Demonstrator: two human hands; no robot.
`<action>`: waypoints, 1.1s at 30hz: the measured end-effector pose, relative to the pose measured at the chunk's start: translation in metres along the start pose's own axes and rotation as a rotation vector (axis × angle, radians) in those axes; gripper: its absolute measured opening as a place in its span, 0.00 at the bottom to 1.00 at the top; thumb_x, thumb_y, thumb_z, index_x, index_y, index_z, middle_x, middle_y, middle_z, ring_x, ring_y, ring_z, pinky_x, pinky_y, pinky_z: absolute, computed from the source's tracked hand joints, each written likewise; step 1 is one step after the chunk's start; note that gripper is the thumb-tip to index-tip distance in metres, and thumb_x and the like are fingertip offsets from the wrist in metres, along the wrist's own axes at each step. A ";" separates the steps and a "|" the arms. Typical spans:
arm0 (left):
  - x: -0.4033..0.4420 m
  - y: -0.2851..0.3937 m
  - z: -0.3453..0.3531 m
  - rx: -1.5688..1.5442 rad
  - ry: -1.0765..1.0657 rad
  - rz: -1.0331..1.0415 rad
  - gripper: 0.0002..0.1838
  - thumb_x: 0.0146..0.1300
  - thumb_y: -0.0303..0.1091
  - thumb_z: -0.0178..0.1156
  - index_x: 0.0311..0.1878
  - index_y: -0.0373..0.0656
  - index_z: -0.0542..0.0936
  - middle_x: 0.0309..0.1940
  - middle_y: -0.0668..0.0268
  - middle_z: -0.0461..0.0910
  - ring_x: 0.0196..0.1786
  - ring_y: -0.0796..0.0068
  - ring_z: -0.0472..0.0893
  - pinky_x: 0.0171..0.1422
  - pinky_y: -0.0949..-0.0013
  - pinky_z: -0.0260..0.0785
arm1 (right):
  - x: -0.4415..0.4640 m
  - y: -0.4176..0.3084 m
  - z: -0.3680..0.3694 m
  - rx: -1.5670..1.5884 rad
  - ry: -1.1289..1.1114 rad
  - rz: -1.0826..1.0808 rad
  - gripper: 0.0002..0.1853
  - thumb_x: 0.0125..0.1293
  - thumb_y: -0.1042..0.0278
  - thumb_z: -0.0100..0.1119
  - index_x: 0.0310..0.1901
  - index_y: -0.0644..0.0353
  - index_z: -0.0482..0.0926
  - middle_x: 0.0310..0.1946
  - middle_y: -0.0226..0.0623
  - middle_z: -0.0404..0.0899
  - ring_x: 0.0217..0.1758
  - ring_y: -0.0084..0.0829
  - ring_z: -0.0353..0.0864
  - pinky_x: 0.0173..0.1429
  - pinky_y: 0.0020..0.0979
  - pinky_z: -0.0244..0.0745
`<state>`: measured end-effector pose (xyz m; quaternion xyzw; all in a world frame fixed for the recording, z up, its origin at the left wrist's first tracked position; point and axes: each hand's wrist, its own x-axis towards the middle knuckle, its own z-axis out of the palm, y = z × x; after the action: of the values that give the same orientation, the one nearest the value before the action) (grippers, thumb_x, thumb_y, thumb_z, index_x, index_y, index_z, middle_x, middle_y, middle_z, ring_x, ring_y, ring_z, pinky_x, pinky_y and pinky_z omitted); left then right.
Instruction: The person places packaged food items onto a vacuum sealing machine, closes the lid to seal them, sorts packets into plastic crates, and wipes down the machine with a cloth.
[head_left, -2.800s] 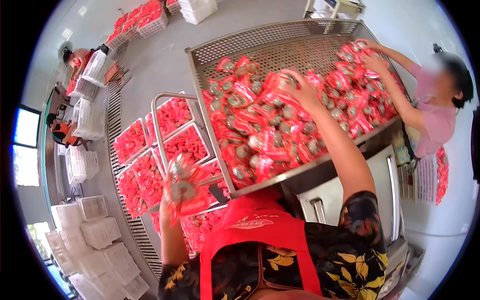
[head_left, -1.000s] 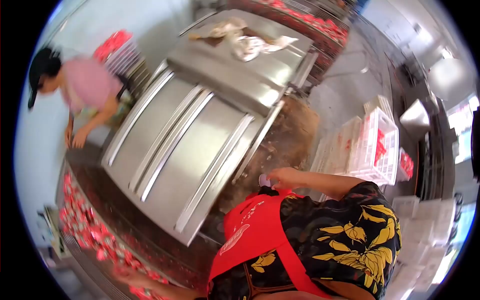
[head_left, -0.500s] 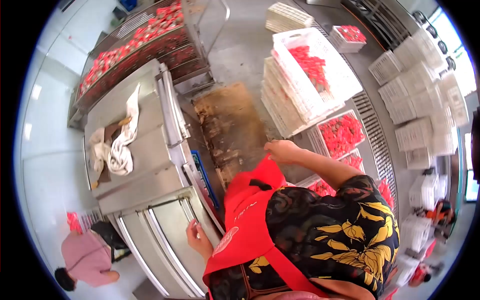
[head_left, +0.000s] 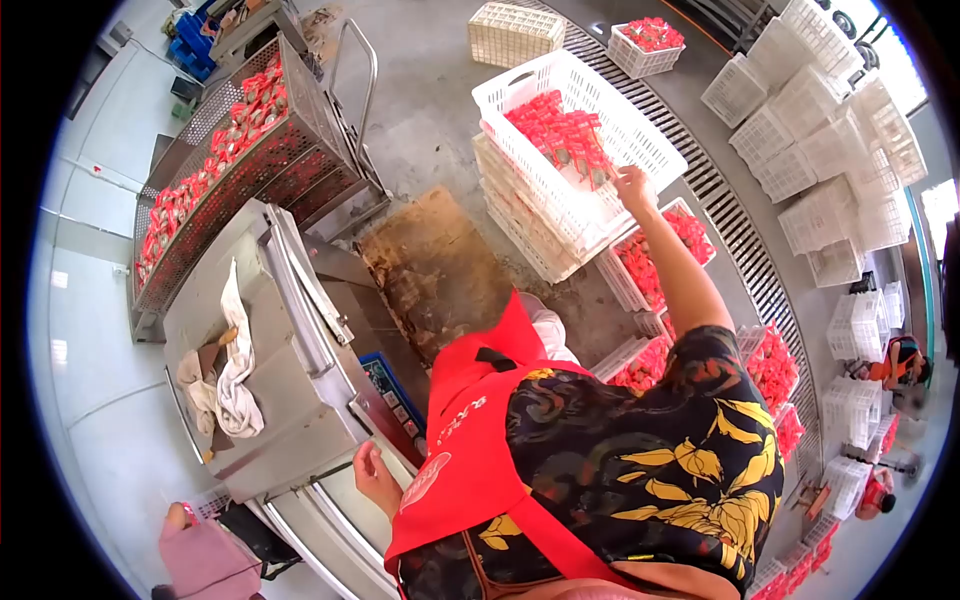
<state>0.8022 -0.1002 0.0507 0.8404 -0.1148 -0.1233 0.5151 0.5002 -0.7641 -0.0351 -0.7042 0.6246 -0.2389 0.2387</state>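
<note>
My right hand (head_left: 635, 190) reaches over the near right side of a white plastic crate (head_left: 640, 130). Its fingers are partly extended beside small red-wrapped packets (head_left: 560, 135); I cannot make out whether they touch them. That crate sits on top of a stack of similar crates. My left hand (head_left: 376, 480) is by my side, next to the steel cabinet's edge, fingers loosely curled and apart, with nothing visible in it. A red apron (head_left: 470, 430) covers my front.
A steel cabinet (head_left: 290, 440) with a cloth (head_left: 238, 375) on top stands at left. Beyond it is a perforated metal cart (head_left: 310, 150) of red packets. More filled crates (head_left: 640, 255) and a floor drain grate (head_left: 740, 240) lie right. A person in pink (head_left: 205, 560) is at lower left.
My right hand has moved up and right from in front of my apron to the top crate. My left hand has shifted slightly left. The whole view has turned and shifted.
</note>
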 end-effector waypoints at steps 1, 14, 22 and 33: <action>0.002 -0.001 0.007 0.018 0.009 -0.014 0.11 0.70 0.27 0.56 0.52 0.34 0.80 0.46 0.61 0.83 0.50 0.72 0.80 0.58 0.69 0.71 | 0.030 0.021 0.017 -0.010 -0.015 0.053 0.22 0.60 0.59 0.66 0.54 0.61 0.80 0.38 0.45 0.87 0.40 0.35 0.88 0.48 0.36 0.80; 0.011 0.085 0.159 0.149 -0.141 -0.368 0.10 0.72 0.27 0.58 0.52 0.35 0.79 0.41 0.65 0.82 0.42 0.81 0.78 0.48 0.78 0.69 | 0.168 0.083 0.155 -0.092 -0.069 0.355 0.45 0.57 0.56 0.68 0.69 0.68 0.55 0.52 0.57 0.79 0.58 0.56 0.78 0.63 0.45 0.73; 0.025 0.052 0.166 0.037 -0.261 -0.244 0.10 0.71 0.24 0.57 0.53 0.34 0.78 0.42 0.62 0.83 0.44 0.78 0.80 0.50 0.77 0.71 | 0.135 0.035 0.128 -0.039 -0.113 0.384 0.32 0.61 0.65 0.63 0.63 0.67 0.62 0.49 0.58 0.80 0.54 0.55 0.80 0.57 0.51 0.73; 0.021 0.065 0.187 0.142 -0.237 -0.359 0.11 0.71 0.25 0.57 0.54 0.35 0.78 0.43 0.59 0.84 0.47 0.71 0.83 0.54 0.71 0.74 | 0.168 0.057 0.202 -0.333 -0.132 0.210 0.26 0.64 0.62 0.63 0.64 0.50 0.71 0.64 0.48 0.68 0.65 0.52 0.71 0.64 0.45 0.71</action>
<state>0.7568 -0.2923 0.0253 0.8613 -0.0313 -0.3024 0.4072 0.6027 -0.9296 -0.2209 -0.6789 0.7086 -0.0596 0.1829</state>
